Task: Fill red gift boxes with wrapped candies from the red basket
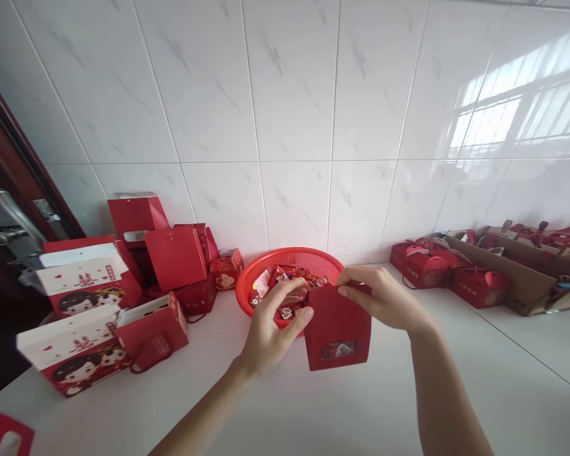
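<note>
A red box (337, 326) with a small clear window low on its front stands upright near the middle, in front of a red plastic basket (244, 290). Wrapped items show through the window. My right hand (377, 294) pinches the box's top edge at the right. Beside the upper left edge is my left hand (278, 323), its thumb and fingers apart and nothing between them. Red wrapped sweets (287, 313) lie in the basket, partly hidden behind my left hand and the box.
Several open red boxes (175, 258) and white-and-red printed boxes (83, 345) crowd the left side. At right are closed red boxes (422, 263) and a cardboard carton (527, 278) holding more. A tiled wall (294, 120) rises behind; a door handle (9, 221) is far left.
</note>
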{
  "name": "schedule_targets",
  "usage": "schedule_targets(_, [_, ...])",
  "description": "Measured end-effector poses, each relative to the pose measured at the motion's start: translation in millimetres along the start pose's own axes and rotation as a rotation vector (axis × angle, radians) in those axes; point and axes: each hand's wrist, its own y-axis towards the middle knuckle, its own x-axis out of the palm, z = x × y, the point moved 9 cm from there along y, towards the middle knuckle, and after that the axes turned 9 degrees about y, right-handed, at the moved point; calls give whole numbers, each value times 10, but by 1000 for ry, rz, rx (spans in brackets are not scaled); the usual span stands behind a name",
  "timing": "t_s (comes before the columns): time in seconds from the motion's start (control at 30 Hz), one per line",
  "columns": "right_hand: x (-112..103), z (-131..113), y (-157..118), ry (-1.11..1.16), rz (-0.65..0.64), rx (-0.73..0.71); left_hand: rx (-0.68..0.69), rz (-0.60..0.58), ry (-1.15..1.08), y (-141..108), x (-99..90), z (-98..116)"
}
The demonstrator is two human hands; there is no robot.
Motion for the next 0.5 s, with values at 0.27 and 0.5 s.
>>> schedule_targets(0.27, [-764, 338, -272, 17, 331, 186, 35, -426, -9, -1039, 814, -363])
schedule_targets(0.5, [-1404, 876, -563, -177, 641, 392, 20, -673, -41, -1534, 1314, -760])
